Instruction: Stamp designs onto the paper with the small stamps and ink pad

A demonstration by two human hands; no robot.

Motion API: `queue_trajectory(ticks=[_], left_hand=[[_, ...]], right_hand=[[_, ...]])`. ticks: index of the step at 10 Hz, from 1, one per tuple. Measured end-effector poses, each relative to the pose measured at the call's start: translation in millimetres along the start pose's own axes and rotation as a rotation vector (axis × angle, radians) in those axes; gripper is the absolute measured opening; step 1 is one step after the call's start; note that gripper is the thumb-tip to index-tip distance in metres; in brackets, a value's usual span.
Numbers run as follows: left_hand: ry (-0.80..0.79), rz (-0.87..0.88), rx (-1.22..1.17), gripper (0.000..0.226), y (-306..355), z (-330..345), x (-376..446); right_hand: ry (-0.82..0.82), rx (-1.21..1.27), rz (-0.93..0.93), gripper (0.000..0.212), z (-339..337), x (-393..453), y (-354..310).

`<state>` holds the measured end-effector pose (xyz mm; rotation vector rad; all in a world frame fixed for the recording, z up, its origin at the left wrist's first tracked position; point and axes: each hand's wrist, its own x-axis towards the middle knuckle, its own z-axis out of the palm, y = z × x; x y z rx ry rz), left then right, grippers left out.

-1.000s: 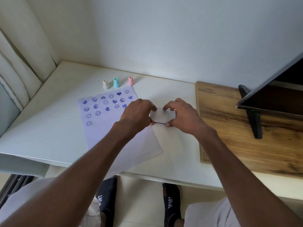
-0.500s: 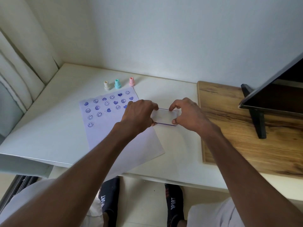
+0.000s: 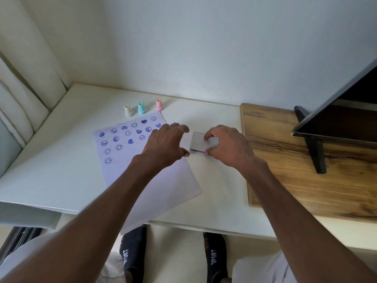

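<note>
A white sheet of paper (image 3: 126,172) lies on the white table (image 3: 57,160), its upper part covered with several purple smiley and heart prints. Three small stamps stand upright just beyond its top edge: a cream stamp (image 3: 127,110), a teal stamp (image 3: 141,108) and a pink stamp (image 3: 159,105). The white ink pad case (image 3: 199,142), lid down, sits right of the paper. My right hand (image 3: 226,146) grips its right end with fingers and thumb. My left hand (image 3: 166,147) hovers just left of the case, fingers spread, holding nothing.
A wooden board (image 3: 285,160) lies on the table's right part and carries a dark screen (image 3: 342,113) on a black stand (image 3: 314,148). A curtain (image 3: 22,94) hangs at the left. The wall runs close behind the stamps. My knees and black socks show below the table's front edge.
My left hand has let go of the ink pad case and drawn slightly left, fingers spreading. My right hand keeps its grip on the case. The view shifted a little.
</note>
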<state>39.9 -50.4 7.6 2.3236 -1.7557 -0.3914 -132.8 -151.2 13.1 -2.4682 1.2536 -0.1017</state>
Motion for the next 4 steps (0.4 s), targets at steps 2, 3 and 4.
queue_trajectory(ticks=[2, 3, 4], left_hand=[[-0.016, -0.092, 0.156, 0.079, 2.0, 4.4, -5.3], [-0.023, -0.156, 0.193, 0.077, 4.5, 6.2, -6.2], [-0.055, -0.183, 0.189, 0.075, 9.6, 10.3, -9.2]], right_hand=[[-0.003, -0.027, 0.094, 0.043, -3.1, 3.5, 12.6], [-0.004, -0.048, 0.071, 0.043, -1.3, 1.4, 10.6], [0.071, 0.038, 0.017, 0.039, 1.1, 1.3, 0.1]])
